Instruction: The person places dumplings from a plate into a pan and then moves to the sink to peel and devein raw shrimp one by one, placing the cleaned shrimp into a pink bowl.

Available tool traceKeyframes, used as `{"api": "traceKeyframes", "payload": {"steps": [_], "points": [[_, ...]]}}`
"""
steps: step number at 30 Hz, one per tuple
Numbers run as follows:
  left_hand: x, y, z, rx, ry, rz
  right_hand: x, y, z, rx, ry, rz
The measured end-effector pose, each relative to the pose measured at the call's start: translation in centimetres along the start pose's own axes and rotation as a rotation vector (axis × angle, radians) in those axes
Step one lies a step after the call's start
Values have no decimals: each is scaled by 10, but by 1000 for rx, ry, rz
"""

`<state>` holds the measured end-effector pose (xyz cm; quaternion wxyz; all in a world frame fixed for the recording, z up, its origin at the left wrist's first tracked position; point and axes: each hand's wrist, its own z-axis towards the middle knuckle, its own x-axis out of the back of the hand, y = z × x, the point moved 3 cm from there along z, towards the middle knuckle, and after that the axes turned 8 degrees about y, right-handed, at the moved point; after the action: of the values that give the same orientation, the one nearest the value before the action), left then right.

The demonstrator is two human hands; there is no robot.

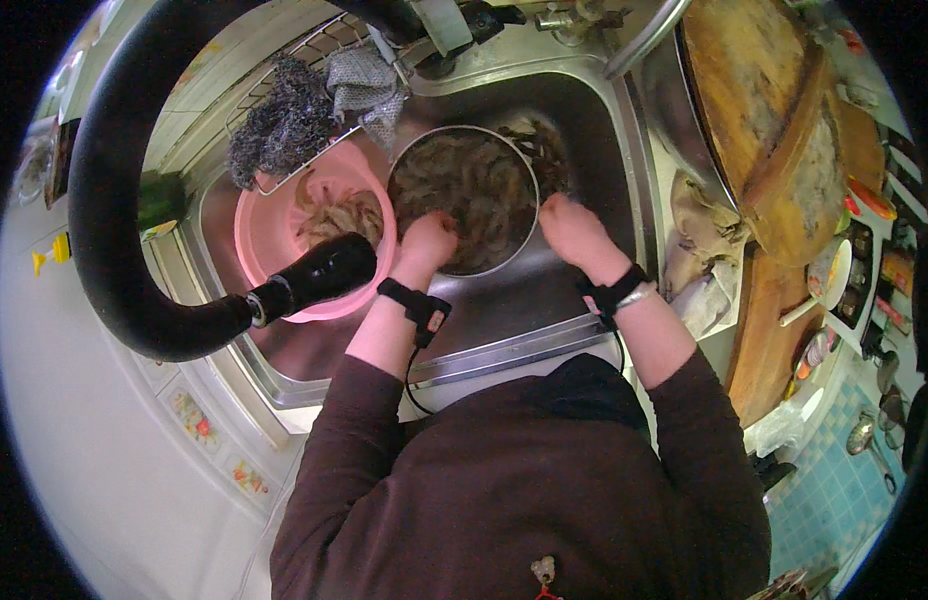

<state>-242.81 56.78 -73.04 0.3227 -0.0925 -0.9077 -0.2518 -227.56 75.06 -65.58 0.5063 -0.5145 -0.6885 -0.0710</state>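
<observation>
A round bowl [537, 187] with a thin pale rim stands in the stainless steel sink, filled with greyish-brown raw shrimp [475, 191]. Over its near left side is my left hand [431, 238], with curled fingers turned inward above the shrimp. My right hand [576, 231] is just off the bowl's right rim, its fingers bent together. Blur and the angle hide whether either hand pinches anything. To the left sits a pink plastic basin [265, 251] holding several paler shrimp [340, 214]. Dark scraps [550, 154], possibly shells, lie in the sink behind the bowl.
A wire rack [314, 165] with dark mesh scrubbers [284, 112] and a grey cloth [368, 86] overhangs the pink basin. The faucet spout [647, 37] rises at the back right. Wooden boards [779, 337] and a crumpled cloth [708, 277] are on the right. A black curved tube [107, 187] crosses the left.
</observation>
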Motion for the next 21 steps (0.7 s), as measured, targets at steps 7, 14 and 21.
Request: {"api": "traceKeyframes", "payload": {"steps": [7, 14, 21], "points": [[-37, 19, -13, -180, 8, 378, -67, -15, 15, 309, -361, -390], [-33, 9, -2, -189, -35, 367, -93, -30, 24, 388, -243, -582], [5, 17, -27, -151, -97, -469, -45, -32, 36, -12, -135, -29]]}}
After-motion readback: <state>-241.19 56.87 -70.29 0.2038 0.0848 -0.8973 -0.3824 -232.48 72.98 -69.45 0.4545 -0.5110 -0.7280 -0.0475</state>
